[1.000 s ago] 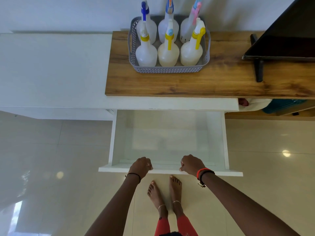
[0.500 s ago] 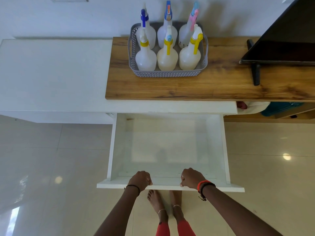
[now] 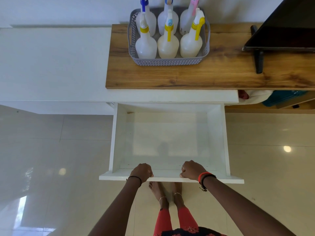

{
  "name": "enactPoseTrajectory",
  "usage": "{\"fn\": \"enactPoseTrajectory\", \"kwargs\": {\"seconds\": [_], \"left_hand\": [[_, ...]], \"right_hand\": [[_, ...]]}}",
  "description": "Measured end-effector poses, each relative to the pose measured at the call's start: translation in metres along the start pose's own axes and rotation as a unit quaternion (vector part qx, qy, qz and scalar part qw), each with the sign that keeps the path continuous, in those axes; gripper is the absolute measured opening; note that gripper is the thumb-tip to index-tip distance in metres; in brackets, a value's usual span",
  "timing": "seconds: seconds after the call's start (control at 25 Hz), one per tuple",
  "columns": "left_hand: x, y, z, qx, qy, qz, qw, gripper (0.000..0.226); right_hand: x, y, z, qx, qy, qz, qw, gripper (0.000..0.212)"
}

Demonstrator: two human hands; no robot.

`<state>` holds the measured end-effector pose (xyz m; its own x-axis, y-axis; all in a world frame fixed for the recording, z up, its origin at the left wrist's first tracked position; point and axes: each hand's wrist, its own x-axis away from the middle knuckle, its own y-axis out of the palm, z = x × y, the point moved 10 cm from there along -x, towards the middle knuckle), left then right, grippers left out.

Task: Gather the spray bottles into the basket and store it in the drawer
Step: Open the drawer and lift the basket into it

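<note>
The six spray bottles [image 3: 167,46] stand upright in the grey basket [image 3: 167,61], in two rows of three: yellow triggers in the near row, blue and pink ones behind. The basket sits on the wooden top [image 3: 187,77], towards its left end and close to the wall. Below and in front of it, the white drawer [image 3: 215,130] is pulled well out, and you can see straight down to its pale floor.

Both your hands are on the drawer's front panel. Your left hand [image 3: 141,172] grips the top edge left of centre, fingers curled over it into the drawer. Your right hand [image 3: 192,170] grips the same edge right of centre, a ring on one finger and red and black bands at the wrist.

A dark flat screen [image 3: 289,28] stands on the wooden top to the right of the basket, well apart from it. A white counter [image 3: 59,62] runs off to the left. Your bare feet [image 3: 163,191] are on the glossy tiled floor [image 3: 51,142], just under the drawer front.
</note>
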<state>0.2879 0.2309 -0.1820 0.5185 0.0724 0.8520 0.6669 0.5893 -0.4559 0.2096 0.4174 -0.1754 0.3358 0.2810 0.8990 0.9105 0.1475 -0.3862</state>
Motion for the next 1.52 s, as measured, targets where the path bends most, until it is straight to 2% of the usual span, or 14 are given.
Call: {"fn": "enactPoseTrajectory", "kwargs": {"seconds": [0.12, 0.24, 0.32, 0.48, 0.68, 0.8, 0.92, 1.24, 1.44, 1.52], "left_hand": [[0.003, -0.001, 0.0, -0.001, 0.0, -0.01, 1.0, 0.026], [0.01, -0.01, 0.003, -0.001, 0.001, -0.001, 1.0, 0.027], [0.016, -0.028, 0.005, 0.013, 0.009, 0.025, 1.0, 0.028], [0.036, -0.084, 0.006, 0.107, 0.027, 0.107, 0.988, 0.026], [0.056, -0.167, -0.002, 0.278, 0.019, 0.216, 0.936, 0.022], [0.057, -0.211, -0.009, 0.353, 0.01, 0.258, 0.899, 0.021], [0.05, -0.254, -0.013, 0.414, 0.01, 0.279, 0.866, 0.021], [0.009, -0.365, -0.025, 0.516, 0.014, 0.318, 0.795, 0.021], [-0.019, -0.431, -0.017, 0.564, 0.021, 0.327, 0.758, 0.012], [-0.033, -0.453, -0.013, 0.58, 0.017, 0.331, 0.744, 0.013]], "right_hand": [[0.002, -0.001, -0.002, -0.006, -0.009, -0.001, 1.0, 0.017], [0.008, -0.014, -0.004, -0.033, -0.008, 0.028, 0.999, 0.023], [0.014, -0.032, -0.006, -0.057, -0.005, 0.058, 0.997, 0.023], [0.031, -0.084, -0.014, -0.135, -0.002, 0.125, 0.983, 0.02], [0.056, -0.167, -0.017, -0.343, 0.0, 0.229, 0.911, 0.011], [0.06, -0.214, -0.016, -0.446, -0.005, 0.26, 0.856, 0.014], [0.06, -0.259, -0.007, -0.504, 0.007, 0.291, 0.813, 0.02], [0.048, -0.389, 0.032, -0.552, 0.053, 0.406, 0.726, 0.03], [0.024, -0.463, 0.039, -0.576, 0.017, 0.425, 0.699, 0.013], [0.011, -0.485, 0.041, -0.584, 0.014, 0.426, 0.69, 0.017]]}}
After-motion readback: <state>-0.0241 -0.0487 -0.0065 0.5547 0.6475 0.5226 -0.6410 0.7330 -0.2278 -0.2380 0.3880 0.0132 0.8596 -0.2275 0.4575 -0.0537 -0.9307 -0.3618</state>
